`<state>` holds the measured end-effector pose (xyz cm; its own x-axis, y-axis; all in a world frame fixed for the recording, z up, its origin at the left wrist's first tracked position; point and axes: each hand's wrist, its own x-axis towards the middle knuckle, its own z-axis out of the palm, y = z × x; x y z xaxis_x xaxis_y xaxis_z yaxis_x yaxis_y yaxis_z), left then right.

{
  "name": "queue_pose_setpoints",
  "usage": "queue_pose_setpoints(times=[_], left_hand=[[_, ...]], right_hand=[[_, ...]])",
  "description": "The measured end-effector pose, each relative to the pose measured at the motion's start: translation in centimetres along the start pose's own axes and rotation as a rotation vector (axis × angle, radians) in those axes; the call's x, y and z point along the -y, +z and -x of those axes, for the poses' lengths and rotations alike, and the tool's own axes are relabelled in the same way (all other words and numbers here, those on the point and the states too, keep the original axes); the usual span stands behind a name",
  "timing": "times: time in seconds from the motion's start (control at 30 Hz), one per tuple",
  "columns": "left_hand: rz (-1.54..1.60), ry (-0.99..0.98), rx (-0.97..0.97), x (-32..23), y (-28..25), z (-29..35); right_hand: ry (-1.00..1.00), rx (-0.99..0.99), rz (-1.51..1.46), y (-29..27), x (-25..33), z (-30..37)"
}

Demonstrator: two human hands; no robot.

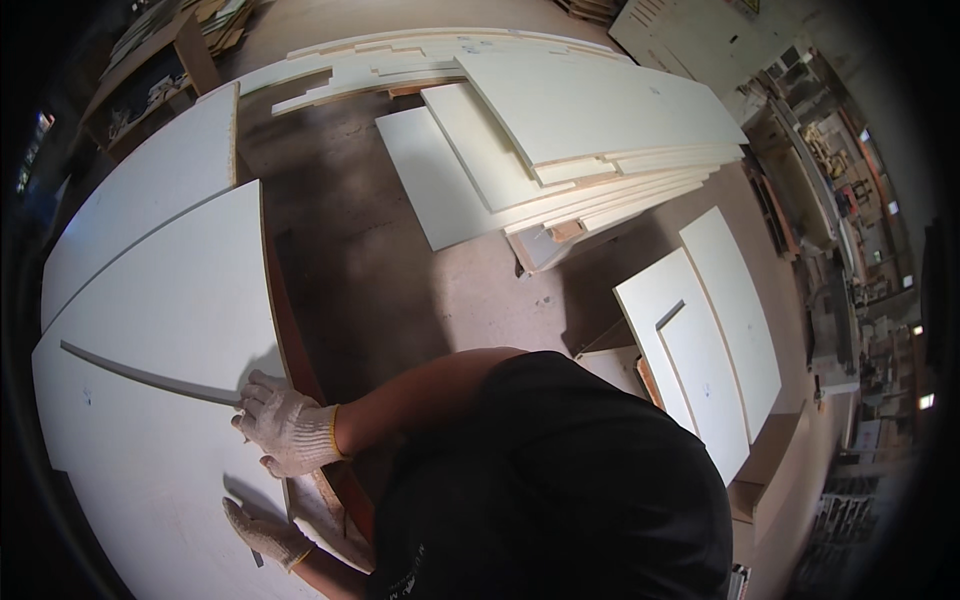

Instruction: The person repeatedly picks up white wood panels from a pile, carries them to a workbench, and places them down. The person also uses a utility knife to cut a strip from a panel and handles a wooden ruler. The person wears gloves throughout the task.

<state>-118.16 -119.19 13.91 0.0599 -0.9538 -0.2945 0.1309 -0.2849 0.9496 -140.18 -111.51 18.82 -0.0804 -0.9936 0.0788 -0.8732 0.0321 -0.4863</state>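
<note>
Large white panels lie in overlapping layers at the left, with a panel whose near edge shows as a dark strip. My right hand, in a pale knitted glove with a yellow cuff edge, rests at the right end of that strip. Its fingers lie over the panel's corner and its thumb is apart. Lower down, my gloved left hand reaches over the nearer panel with its fingers stretched out. A small dark mark or object shows beside it, too small to name. Nothing visible is held in either hand.
A stack of white panels stands across the floor, its layers jutting out unevenly. More panels lie on a low support at the right. Shelving stands at far left. Cluttered racks line the right side.
</note>
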Motion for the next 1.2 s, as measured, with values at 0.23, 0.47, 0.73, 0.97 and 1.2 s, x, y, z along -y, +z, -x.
queue_pose_setpoints(times=[0.23, 0.47, 0.73, 0.97, 1.2], left_hand=[[0.045, 0.0, 0.298, -3.2, -4.4, 0.9], [0.194, -0.06, 0.198, -5.9, 2.1, 5.0], [0.165, -0.092, 0.29, -7.2, 10.2, 5.2], [-0.209, -0.007, 0.255, -6.2, 20.0, 5.9], [-0.224, 0.05, 0.621, -6.4, 30.0, 6.4]], right_hand=[[0.205, 0.236, -0.648, -6.2, 1.0, -2.0], [0.312, 0.405, -0.346, -8.5, 1.7, -11.0], [0.187, 0.297, -0.254, -11.2, -5.2, -13.9], [0.236, 0.239, 0.17, -14.5, -15.3, -18.2], [-0.036, 0.1, 0.294, -16.5, -33.5, -30.9]])
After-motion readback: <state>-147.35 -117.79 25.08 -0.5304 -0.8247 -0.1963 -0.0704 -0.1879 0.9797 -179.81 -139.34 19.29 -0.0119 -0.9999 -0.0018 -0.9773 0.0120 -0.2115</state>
